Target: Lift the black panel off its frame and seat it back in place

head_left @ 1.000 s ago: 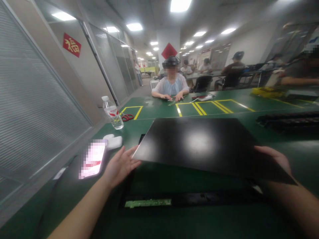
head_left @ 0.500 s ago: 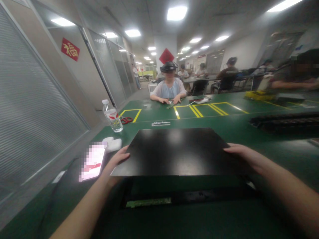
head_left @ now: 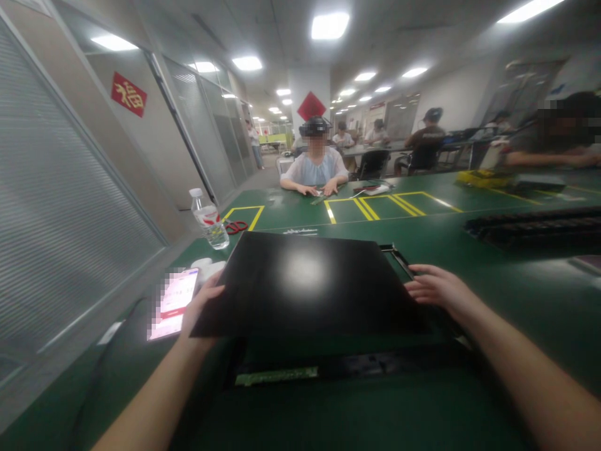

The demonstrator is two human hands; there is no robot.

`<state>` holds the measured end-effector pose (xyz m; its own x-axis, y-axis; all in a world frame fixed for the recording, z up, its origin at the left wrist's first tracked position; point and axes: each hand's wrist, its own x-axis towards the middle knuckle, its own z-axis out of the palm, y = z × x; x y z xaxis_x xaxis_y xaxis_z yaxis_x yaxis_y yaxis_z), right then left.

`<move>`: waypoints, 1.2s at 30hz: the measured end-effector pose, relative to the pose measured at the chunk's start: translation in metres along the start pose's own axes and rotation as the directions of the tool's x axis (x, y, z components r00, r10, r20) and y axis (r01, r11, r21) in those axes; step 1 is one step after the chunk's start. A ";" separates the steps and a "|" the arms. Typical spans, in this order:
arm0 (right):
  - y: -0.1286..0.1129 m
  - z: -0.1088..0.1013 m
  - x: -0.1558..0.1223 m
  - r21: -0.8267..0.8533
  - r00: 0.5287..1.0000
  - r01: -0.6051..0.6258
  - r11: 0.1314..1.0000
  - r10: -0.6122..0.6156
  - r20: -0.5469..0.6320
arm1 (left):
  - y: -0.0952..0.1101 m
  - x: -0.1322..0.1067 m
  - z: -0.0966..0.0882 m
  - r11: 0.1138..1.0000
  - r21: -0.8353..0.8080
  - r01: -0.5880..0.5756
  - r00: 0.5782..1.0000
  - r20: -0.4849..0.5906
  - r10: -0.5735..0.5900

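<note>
Black, glossy panel [head_left: 300, 288] held over a black frame [head_left: 370, 365] on the green bench [head_left: 366, 416]; one ceiling-light reflection near mid-panel. Left hand [head_left: 205, 304]: thumb on top of the panel's left edge, other fingers passing under it, so closed on that edge. Right hand [head_left: 432, 287]: fingers nearly straight and close together, tips at the panel's right edge; whether they pinch it or only touch it, cannot tell. Panel covers most of the frame; the frame's near bar and far right corner show past it. Contact between panel and frame: cannot tell. Green circuit strip [head_left: 277, 376] lies along the left part of the near bar.

Left side of bench: lit phone [head_left: 176, 304] just beside the left hand; upright water bottle [head_left: 210, 220] farther off, red-handled scissors [head_left: 237, 227] next to it. Long black parts [head_left: 530, 228] at far right, well apart from the panel. Across the bench, a person [head_left: 315, 166] sits, both hands on the surface.
</note>
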<state>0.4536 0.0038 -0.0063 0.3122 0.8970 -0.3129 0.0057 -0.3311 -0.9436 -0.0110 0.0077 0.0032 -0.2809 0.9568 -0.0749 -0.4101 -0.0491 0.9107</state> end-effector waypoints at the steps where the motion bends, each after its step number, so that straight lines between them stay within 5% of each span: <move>1: 0.001 0.000 -0.001 -0.019 1.000 0.009 1.000 -0.009 -0.013 | -0.001 -0.001 -0.001 1.000 0.011 -0.001 1.000 -0.003 0.001; 16: 0.020 -0.023 0.023 -0.409 0.955 0.142 0.901 -0.233 -0.183 | -0.033 -0.005 -0.003 0.979 0.198 -0.050 0.996 0.079 0.035; 36: 0.022 -0.027 0.025 -0.643 0.931 0.125 0.755 -0.313 -0.187 | -0.034 -0.008 -0.001 0.974 0.219 0.052 0.986 0.144 -0.085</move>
<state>0.4874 0.0110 -0.0316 0.4663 0.8843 0.0242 0.6544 -0.3264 -0.6821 0.0041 0.0013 -0.0274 -0.1166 0.9888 -0.0929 -0.2239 0.0650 0.9724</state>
